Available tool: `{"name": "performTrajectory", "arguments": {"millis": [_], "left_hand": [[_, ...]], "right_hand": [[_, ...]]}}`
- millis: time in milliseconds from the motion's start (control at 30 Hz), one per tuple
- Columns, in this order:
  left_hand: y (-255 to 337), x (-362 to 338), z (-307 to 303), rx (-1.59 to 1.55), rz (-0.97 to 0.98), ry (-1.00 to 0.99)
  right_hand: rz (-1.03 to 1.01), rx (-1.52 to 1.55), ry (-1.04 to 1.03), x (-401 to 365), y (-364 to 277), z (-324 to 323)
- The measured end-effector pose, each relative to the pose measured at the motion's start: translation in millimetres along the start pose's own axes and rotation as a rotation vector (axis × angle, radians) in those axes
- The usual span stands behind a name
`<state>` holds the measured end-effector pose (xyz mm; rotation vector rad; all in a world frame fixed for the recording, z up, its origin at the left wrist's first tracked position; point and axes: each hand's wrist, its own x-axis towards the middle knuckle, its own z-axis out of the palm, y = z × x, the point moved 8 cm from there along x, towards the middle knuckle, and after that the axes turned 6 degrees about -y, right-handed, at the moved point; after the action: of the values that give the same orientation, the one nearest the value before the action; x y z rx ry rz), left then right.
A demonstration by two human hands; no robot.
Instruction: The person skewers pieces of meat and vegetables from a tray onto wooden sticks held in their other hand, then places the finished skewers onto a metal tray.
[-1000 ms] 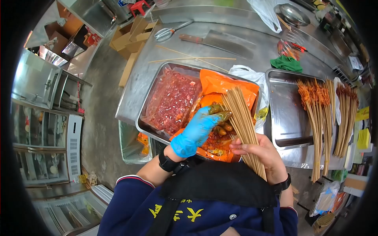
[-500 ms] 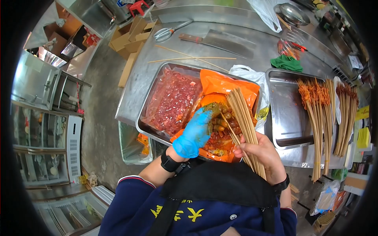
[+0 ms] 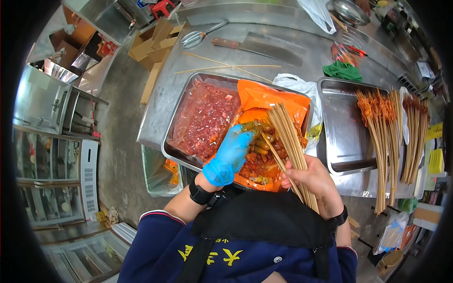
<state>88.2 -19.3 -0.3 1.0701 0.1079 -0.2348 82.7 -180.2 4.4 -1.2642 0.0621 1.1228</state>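
Note:
My left hand (image 3: 236, 148) wears a blue glove with sauce-stained, greenish-brown fingertips. Its fingers curl over the marinated meat (image 3: 250, 162) in an open orange bag (image 3: 273, 96), closed on some of that meat; the exact piece is partly hidden. Bare, my right hand (image 3: 314, 179) grips a thick bundle of bamboo skewers (image 3: 290, 139). One single skewer (image 3: 275, 153) stands apart from the bundle, between thumb and fingers, with its tip at the gloved fingers. Beside the orange bag, a clear bag of raw red meat (image 3: 205, 120) lies in the same metal tray (image 3: 181, 160).
Right of me, a second metal tray (image 3: 342, 127) bears finished meat skewers (image 3: 377, 141). A cleaver (image 3: 264, 49), scissors (image 3: 200, 37) and loose skewers (image 3: 226, 70) lie behind the trays. A green cloth (image 3: 343, 70) sits farther right. Below the table's left side stands a lined bin (image 3: 158, 177).
The view has shifted slightly. My left hand has moved a little left and down, with its fingers still over the meat. My right hand keeps its grip on the skewers.

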Motion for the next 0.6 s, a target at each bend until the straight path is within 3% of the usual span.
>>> {"name": "performTrajectory", "arguments": {"millis": [300, 367, 500, 567, 600], "left_hand": [[-7, 7, -4, -0.075, -0.016, 0.055], [0, 5, -13, 0.087, 0.043, 0.093], [41, -16, -56, 0.352, 0.371, 0.319], [27, -21, -74, 0.531, 0.159, 0.38], [24, -24, -72, 0.535, 0.155, 0.38]], "right_hand": [[0.057, 0.019, -0.062, 0, 4, -4], [0.007, 0.045, -0.038, -2, 3, -10], [-0.126, 0.155, 0.022, -5, -2, -31], [-0.128, 0.165, 0.042, -6, -2, -36], [-0.129, 0.171, 0.037, -6, -2, -36]]}}
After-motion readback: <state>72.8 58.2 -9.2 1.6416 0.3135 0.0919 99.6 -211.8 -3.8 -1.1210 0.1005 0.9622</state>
